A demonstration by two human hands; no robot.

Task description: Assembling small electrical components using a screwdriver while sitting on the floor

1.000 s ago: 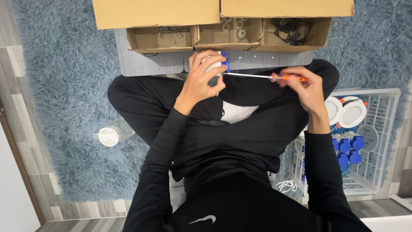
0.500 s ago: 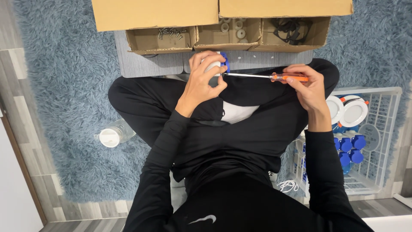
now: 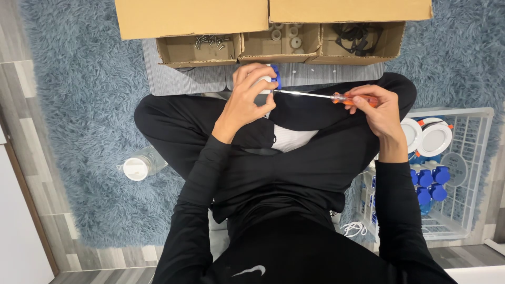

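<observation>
I sit cross-legged on a rug. My left hand [image 3: 249,98] grips a small white and blue plastic part [image 3: 272,82] above my lap. My right hand [image 3: 377,108] holds a screwdriver [image 3: 321,96] by its orange handle. The thin metal shaft runs left and its tip meets the blue side of the part. Most of the part is hidden by my left fingers.
A cardboard box [image 3: 273,44] with three compartments of screws, small white pieces and black cables lies in front of me on a grey board [image 3: 184,81]. A white wire basket [image 3: 476,173] with white and blue parts stands at my right. A clear bottle [image 3: 141,165] lies at my left on the blue rug.
</observation>
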